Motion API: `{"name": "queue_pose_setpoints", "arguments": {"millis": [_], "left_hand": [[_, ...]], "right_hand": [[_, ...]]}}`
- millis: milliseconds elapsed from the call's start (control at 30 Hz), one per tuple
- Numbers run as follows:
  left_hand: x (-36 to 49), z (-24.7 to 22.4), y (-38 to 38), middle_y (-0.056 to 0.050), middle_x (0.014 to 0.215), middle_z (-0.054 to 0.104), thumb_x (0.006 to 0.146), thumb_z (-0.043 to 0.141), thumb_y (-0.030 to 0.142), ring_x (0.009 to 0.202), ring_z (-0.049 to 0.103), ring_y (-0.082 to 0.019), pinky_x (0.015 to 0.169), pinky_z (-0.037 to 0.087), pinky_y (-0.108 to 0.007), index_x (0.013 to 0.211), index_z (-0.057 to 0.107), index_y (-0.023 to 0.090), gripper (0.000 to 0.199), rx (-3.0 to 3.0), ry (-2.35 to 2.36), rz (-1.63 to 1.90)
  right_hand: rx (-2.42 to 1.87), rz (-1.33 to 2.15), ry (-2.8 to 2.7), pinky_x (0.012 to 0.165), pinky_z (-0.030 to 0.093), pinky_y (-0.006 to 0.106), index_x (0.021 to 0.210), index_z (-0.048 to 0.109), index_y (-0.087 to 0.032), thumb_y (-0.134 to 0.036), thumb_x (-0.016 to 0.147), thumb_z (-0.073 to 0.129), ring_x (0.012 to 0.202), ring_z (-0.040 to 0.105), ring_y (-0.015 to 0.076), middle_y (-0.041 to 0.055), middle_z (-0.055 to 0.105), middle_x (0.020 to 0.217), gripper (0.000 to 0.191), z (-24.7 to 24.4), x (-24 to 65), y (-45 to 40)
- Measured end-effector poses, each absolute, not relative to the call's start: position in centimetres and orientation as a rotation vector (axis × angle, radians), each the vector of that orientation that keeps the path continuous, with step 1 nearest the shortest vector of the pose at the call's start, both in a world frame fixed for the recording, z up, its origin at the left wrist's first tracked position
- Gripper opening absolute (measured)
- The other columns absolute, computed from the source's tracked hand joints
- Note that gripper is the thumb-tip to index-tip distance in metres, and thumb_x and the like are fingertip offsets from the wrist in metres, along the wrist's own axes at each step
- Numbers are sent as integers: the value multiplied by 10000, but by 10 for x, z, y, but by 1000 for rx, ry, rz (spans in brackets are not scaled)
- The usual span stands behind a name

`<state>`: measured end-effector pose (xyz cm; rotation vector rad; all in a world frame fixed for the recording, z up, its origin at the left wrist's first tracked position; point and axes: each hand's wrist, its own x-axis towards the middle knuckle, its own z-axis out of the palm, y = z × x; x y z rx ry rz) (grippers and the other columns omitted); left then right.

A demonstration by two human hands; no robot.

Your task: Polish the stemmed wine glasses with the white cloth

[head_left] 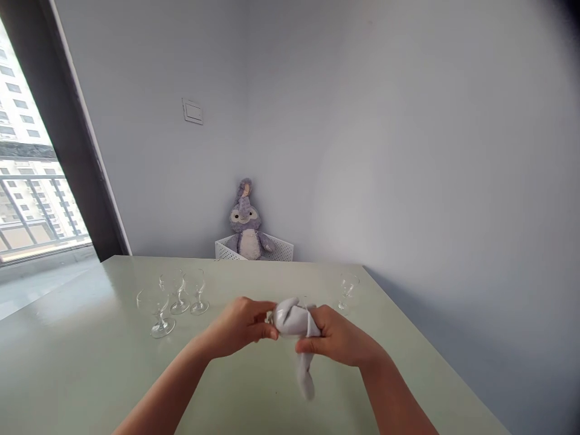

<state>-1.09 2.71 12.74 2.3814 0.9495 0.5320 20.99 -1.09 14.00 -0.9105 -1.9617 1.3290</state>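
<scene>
A stemmed glass [281,316] lies sideways between my hands above the table, with a light grey cloth [305,370] stuffed into its bowl and hanging down below. My left hand [247,326] pinches the glass at its left end, where the fingers hide most of the stem and foot. At the bowl's opening, my right hand [328,335] is closed on the cloth, its fingertips partly hidden by the fabric.
Several clear stemmed glasses [162,327] stand upright on the pale green table [244,386] at the left. Another glass [348,290] stands at the right, near the table's edge. Behind the table, a purple plush toy [249,241] sits in a white basket [284,250].
</scene>
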Motion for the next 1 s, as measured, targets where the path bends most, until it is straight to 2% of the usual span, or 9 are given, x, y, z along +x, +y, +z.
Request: {"name": "queue_pose_setpoints", "arguments": {"millis": [100,233,300,467,600,700,800,900,1000], "left_hand": [[-8,128,23,-12,591,580,854,310,531,522,492,-112,507,364,-211,805,618,182,468,2216,748,385],[6,119,29,-57,799,626,844,416,451,753,531,-185,712,395,-307,1052,593,237,346,2535,1163,923],[7,117,32,-65,777,618,821,479,419,794,512,-211,767,373,-356,1126,565,251,359,2684,1270,1080],[-9,130,28,-5,593,559,792,498,478,594,474,-142,570,372,-246,975,634,242,328,2467,1120,753],[-8,132,23,1,577,559,855,373,463,495,436,-97,478,343,-206,778,636,186,390,2233,834,455],[5,122,24,-37,743,624,859,410,391,690,521,-160,645,399,-272,1002,610,228,296,2484,1066,850],[12,116,24,-65,816,627,839,471,335,819,518,-210,778,372,-360,1161,534,246,340,2741,1229,1168],[7,120,22,-40,659,591,839,463,373,703,506,-187,695,384,-323,1067,596,245,293,2714,1267,1140],[-2,129,16,-4,585,549,843,419,454,563,463,-130,539,368,-241,919,637,224,326,2454,1130,772]], "right_hand": [[-943,1296,-1993,491,384,205,620,551,-172,-282,712,631,534,481,102,-44,487,566,164,143,217,-13],[-976,1438,-1525,458,440,247,764,599,-165,-414,720,613,483,546,139,-26,527,549,253,125,209,7],[-929,1492,-1363,441,451,264,836,602,-160,-462,728,590,439,541,140,-21,542,533,321,119,203,14],[-907,1390,-1834,499,434,242,685,601,-162,-338,682,660,534,550,138,-17,569,588,186,133,208,-1],[-991,1261,-1982,498,399,215,607,568,-164,-280,707,633,542,507,113,-35,521,570,167,140,218,-10],[-1034,1271,-1757,518,449,252,670,601,-159,-332,730,614,541,554,138,-22,538,580,183,136,217,-1],[-955,1375,-1565,512,476,306,818,631,-152,-397,753,583,499,579,167,-4,569,571,258,132,213,7],[-911,1392,-1665,506,455,291,822,631,-148,-394,749,589,494,557,157,-2,567,563,259,135,213,5],[-931,1266,-1944,489,380,231,651,596,-160,-325,708,645,513,476,112,-30,493,553,181,142,220,-4]]}}
